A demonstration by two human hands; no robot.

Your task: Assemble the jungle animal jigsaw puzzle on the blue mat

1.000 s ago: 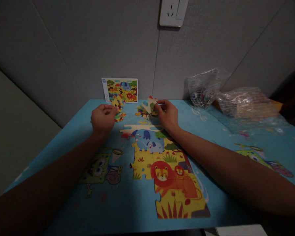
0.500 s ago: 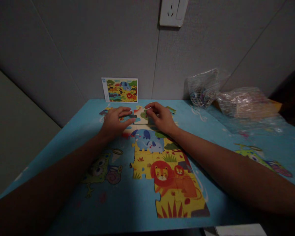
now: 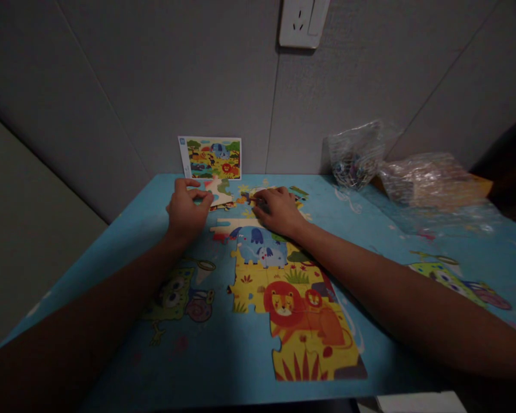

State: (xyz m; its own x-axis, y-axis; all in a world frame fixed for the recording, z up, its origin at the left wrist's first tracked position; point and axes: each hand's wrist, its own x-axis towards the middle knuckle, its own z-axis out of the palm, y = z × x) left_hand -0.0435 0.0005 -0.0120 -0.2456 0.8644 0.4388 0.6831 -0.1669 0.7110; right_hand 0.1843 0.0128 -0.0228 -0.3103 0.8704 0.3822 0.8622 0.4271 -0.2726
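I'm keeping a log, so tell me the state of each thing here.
Left hand: pinching a puzzle piece
Right hand: over loose pieces, grip unclear
Joined puzzle: flat, partly assembled
Picture card: propped upright
Wall socket: nothing plugged in
Clear bag: contents inside, hard to identify

Dim light leaves the grey wall (image 3: 198,80) darkening toward the corners; a shadow beneath the socket (image 3: 301,35) suggests light from above. The left forearm (image 3: 98,315) sinks almost to black, and the right forearm (image 3: 391,287) shades the blue bench (image 3: 112,258). Plastic (image 3: 434,183) catches pale glints. The assembled puzzle (image 3: 284,272) reads clearly; wide-angle distortion stretches both forearms edgeward.
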